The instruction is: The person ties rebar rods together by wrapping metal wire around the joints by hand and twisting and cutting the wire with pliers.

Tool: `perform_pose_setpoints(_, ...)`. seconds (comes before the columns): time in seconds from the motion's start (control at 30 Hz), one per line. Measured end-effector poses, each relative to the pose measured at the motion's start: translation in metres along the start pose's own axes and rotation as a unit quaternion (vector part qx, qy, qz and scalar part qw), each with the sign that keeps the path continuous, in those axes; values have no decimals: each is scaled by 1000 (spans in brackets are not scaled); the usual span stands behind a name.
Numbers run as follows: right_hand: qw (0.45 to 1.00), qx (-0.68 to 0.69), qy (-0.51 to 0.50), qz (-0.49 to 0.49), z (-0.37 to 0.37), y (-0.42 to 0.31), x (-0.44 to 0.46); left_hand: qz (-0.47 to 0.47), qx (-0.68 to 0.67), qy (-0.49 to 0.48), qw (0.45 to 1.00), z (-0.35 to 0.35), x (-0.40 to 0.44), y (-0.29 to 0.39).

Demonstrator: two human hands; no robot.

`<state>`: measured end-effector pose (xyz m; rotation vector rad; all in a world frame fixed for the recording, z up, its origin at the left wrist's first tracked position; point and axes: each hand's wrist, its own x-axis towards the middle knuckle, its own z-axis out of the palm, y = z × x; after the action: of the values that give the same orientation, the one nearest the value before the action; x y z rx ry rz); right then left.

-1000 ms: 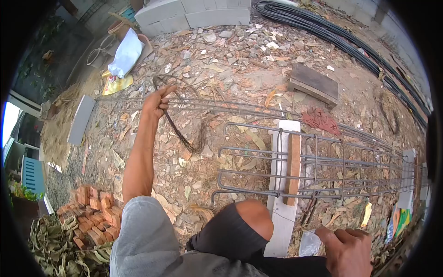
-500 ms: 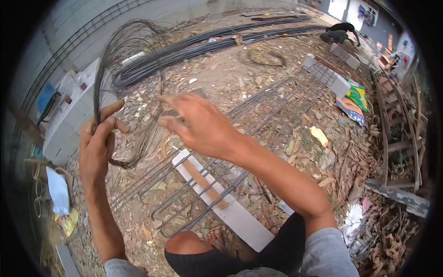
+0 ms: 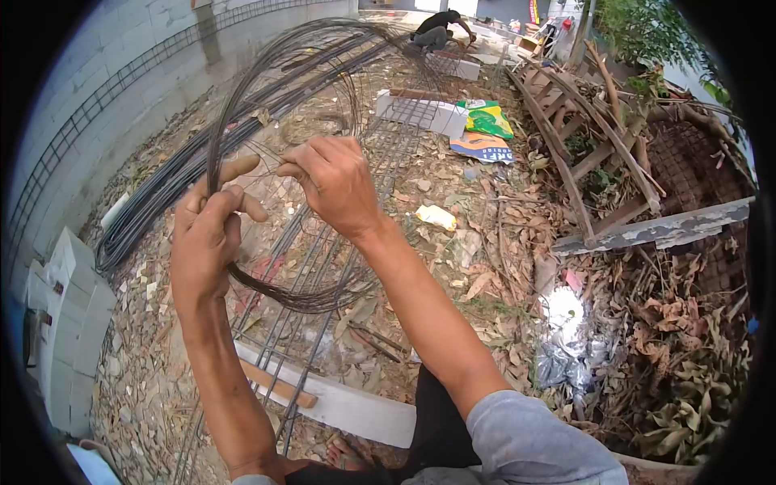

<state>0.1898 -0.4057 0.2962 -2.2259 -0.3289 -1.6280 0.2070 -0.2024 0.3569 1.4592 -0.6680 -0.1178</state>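
Note:
A large loop of thin dark tie wire (image 3: pixel 304 301) hangs from my left hand (image 3: pixel 208 234), whose fingers are wrapped round the bundle on its left side. My right hand (image 3: pixel 331 182) is inside the coil's outline, to the right of the left hand. Its thumb and forefinger are pinched on thin strands of the wire. Below the coil, long steel bars (image 3: pixel 301 380) cross a pale block (image 3: pixel 364 416) that has a strip of brown wood (image 3: pixel 279 384) on it.
Bundled rebar (image 3: pixel 153 190) lies along the grey wall on the left. A person (image 3: pixel 436 34) crouches at the back. Green and blue sacks (image 3: pixel 485 121) lie ahead near a pale block. A wooden ladder-like frame (image 3: pixel 582 153) and dry leaves are on the right.
The view has swung to the right. My right hand has gone from spread fingers to a pinch on the wire strands. My left hand still holds the coil.

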Motion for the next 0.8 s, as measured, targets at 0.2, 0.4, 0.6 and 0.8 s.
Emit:
perform_pose_setpoints(0.2, 996, 33, -81, 19, -25, 12, -12, -105, -44, -1, 993, -5, 9, -45)
perform_pose_setpoints(0.4, 954, 125, -233, 141, -36, 20, -21, -153, 6, 8, 988, -9, 7, -48)
perform_pose_setpoints(0.6, 928, 112, -291, 205, -53, 19, -15, -152, -40, 6, 988, -30, 8, -52)
perform_pose_setpoints(0.8, 950, 50, -212, 225, -56, 12, -5, -163, -55, -14, 985, -35, 10, -54)
